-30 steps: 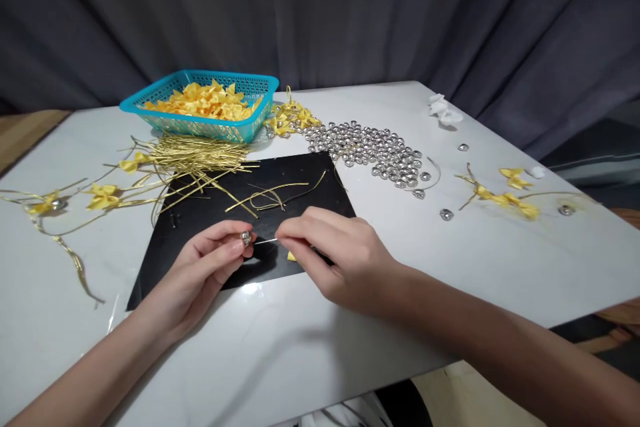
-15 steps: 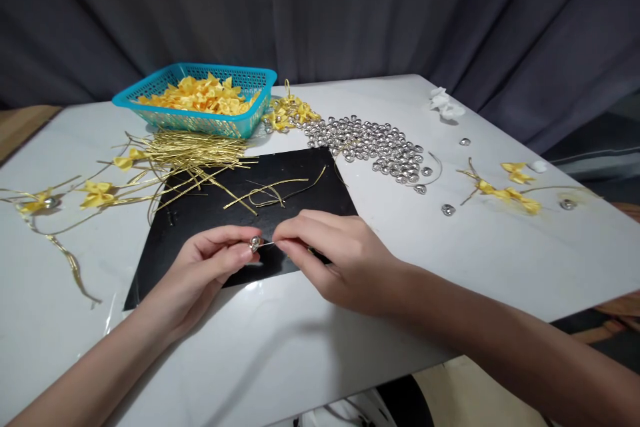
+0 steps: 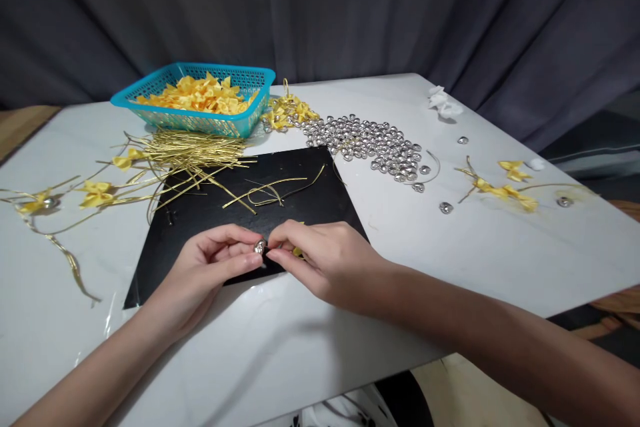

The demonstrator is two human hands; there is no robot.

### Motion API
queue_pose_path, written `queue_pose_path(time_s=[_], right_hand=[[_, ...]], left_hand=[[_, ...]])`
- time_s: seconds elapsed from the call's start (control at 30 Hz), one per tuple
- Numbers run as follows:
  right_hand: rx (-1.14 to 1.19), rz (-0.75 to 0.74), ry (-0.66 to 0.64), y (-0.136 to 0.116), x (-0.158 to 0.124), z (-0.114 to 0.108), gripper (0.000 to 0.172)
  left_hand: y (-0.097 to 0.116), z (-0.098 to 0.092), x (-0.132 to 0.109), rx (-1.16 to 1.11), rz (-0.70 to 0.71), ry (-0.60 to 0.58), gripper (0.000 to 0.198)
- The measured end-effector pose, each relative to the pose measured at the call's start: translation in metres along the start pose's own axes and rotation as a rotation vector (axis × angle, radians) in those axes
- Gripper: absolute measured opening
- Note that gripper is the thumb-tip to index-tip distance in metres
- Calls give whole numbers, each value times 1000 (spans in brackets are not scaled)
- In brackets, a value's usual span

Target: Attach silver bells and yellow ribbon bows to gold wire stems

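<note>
Over the front part of a black mat (image 3: 295, 177), my left hand (image 3: 213, 267) pinches a shiny silver bead (image 3: 259, 246) between thumb and fingertips. Close beside it on the right, my right hand (image 3: 325, 260) has thumb and forefinger pressed together on a thin wire (image 3: 267, 248), of which only a short bit shows by the bead. A bit of yellow ribbon flower (image 3: 298, 251) peeks out beneath my right fingers; the rest of it is hidden by the hand.
At the back left stands a blue basket (image 3: 195, 122) of yellow ribbon flowers. Gold wires (image 3: 197, 149) lie in front of it. A spread of silver beads (image 3: 370, 144) covers the back centre. Yellow flowers on wire (image 3: 507, 195) lie right, near a white flower (image 3: 444, 104).
My right hand has come closer to the bead, so less wire shows between my hands. The bead has turned and shifted slightly right. Some yellow ribbon now shows under my right fingers.
</note>
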State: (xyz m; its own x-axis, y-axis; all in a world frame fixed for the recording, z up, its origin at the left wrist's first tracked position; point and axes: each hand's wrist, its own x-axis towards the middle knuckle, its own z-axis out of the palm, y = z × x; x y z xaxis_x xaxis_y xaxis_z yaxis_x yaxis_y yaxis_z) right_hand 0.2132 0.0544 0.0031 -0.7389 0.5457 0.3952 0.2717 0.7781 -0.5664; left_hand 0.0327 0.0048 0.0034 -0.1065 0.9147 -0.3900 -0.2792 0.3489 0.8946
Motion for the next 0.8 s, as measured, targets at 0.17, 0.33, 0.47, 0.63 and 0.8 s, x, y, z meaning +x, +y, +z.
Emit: queue_pose_path(time_s=[0.17,0.33,0.47,0.63,0.8], right_hand=[[-3,-67,59,-1,0,-4,18],[-12,-42,30,0,1,-7,19],[-1,-34,0,-1,2,-6,20],[20,-22,4,-3,0,-7,18],[19,-32,35,-1,0,-6,18]], left_hand=[[1,-1,1,-12,17,39,20],[1,-1,2,-37,15,36,21],[0,-2,2,-19,10,43,23],[2,-1,2,-35,16,38,22],[1,-1,2,-14,24,42,22]])
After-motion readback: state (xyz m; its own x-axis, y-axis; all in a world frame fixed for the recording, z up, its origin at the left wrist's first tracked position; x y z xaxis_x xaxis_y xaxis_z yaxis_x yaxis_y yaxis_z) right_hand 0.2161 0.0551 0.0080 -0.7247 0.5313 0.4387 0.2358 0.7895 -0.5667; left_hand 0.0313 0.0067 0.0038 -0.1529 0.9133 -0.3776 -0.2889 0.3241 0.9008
